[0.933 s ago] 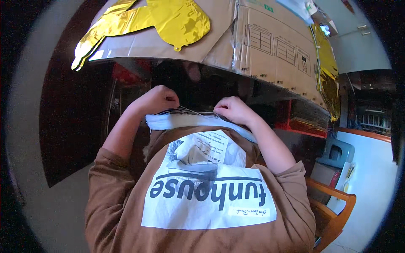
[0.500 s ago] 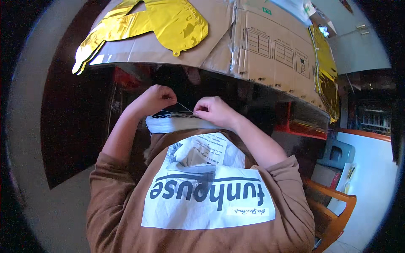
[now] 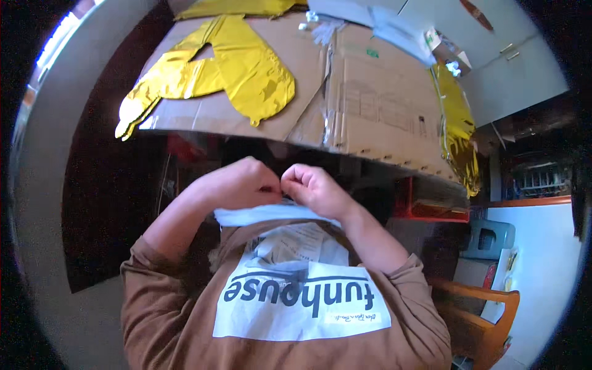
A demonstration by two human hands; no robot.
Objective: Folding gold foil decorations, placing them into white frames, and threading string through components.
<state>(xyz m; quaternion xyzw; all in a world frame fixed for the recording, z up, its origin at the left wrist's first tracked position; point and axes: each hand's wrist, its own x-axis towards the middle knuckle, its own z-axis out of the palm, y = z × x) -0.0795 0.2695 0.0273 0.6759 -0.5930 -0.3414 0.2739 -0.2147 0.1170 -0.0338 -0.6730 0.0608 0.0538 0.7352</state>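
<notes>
My left hand [image 3: 250, 185] and my right hand [image 3: 311, 188] meet in front of my belly, fingertips close together. Both are closed in a pinch on a thin thread, which the fingers now mostly hide. The left hand is slightly blurred, and its fingertips point away from view. Just below them, a bundle of whitish strands [image 3: 265, 214] lies across my lap against the brown shirt. Beyond my hands, a flat gold foil balloon [image 3: 262, 77] with a cut-out hole rests on the cardboard [image 3: 203, 117].
More gold foil [image 3: 456, 117] hangs over the cardboard's right edge. Under it sits a red container [image 3: 404, 206]. To my right are a wooden chair [image 3: 493, 317] and a grey-blue plastic stool [image 3: 493, 237]. A dark panel [image 3: 102, 166] stands on the left.
My hands have come together from a small gap where the thread showed stretched between them. The view has tilted, so more of the cardboard's far side shows.
</notes>
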